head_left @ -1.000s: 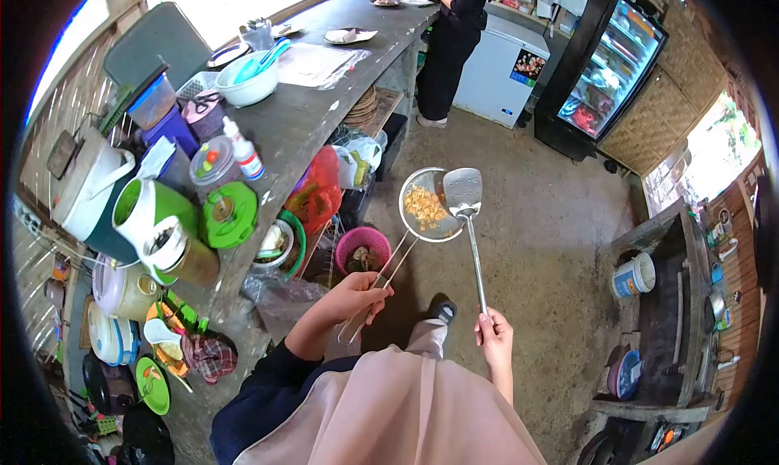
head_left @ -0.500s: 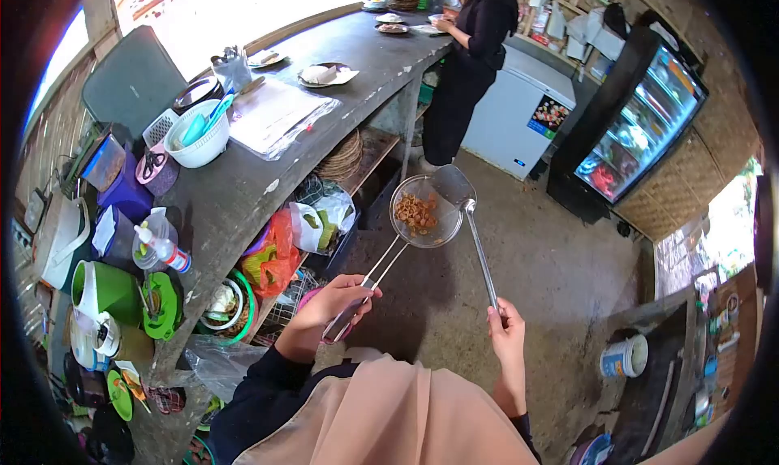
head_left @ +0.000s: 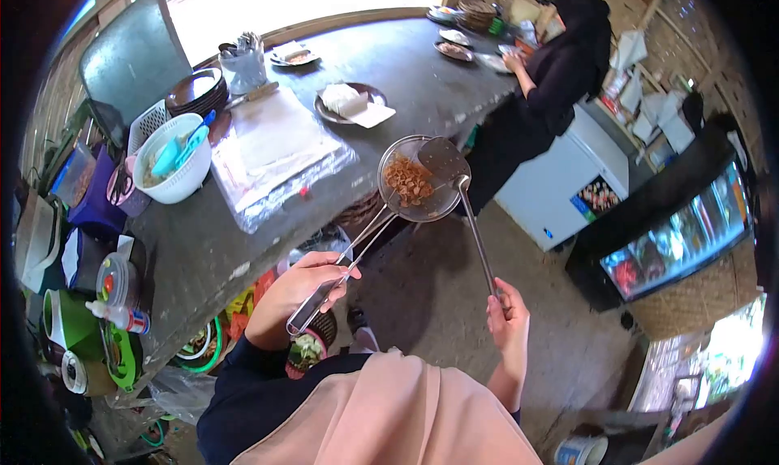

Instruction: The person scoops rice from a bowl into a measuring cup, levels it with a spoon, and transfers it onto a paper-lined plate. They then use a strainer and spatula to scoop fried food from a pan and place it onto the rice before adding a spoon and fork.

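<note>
My left hand [head_left: 307, 290] is wrapped round the wire handle of a round mesh strainer [head_left: 434, 203]. Brown fried bits [head_left: 407, 181] lie in the left part of its mesh. In my right hand [head_left: 508, 315] is the long handle of a metal spatula [head_left: 478, 239]. Its flat blade overlaps the strainer's upper right, beside the fried bits. Strainer and spatula are held out in front of me, at the near edge of the dark counter [head_left: 268, 236].
On the counter are clear plastic sheets [head_left: 272, 136], a plate with a white wrapper [head_left: 355, 106], a white basket [head_left: 182, 177] and a cutlery container [head_left: 243, 69]. A person in black [head_left: 560, 67] stands at the far end, near a chest freezer [head_left: 552, 185] and display fridge [head_left: 673, 213].
My view has turned left and come closer to the counter. The strainer and spatula, still in my hands, now overlap the counter's edge rather than the floor.
</note>
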`<control>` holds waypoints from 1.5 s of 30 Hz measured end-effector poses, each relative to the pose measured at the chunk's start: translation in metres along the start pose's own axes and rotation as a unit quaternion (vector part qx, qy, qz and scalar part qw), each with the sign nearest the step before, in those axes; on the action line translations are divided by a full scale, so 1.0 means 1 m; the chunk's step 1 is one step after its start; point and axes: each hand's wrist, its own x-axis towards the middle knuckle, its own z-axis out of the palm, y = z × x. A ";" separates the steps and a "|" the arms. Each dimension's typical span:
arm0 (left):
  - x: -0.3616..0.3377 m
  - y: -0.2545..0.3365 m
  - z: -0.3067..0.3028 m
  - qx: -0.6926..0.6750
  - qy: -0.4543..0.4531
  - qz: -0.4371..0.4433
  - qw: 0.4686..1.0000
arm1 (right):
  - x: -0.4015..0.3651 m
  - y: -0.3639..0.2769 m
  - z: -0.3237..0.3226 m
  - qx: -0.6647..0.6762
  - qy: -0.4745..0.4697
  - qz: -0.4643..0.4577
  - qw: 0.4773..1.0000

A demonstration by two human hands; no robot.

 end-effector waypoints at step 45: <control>0.162 0.137 -0.089 0.029 0.237 0.058 0.969 | 0.437 0.016 0.094 0.001 -0.309 -0.169 0.936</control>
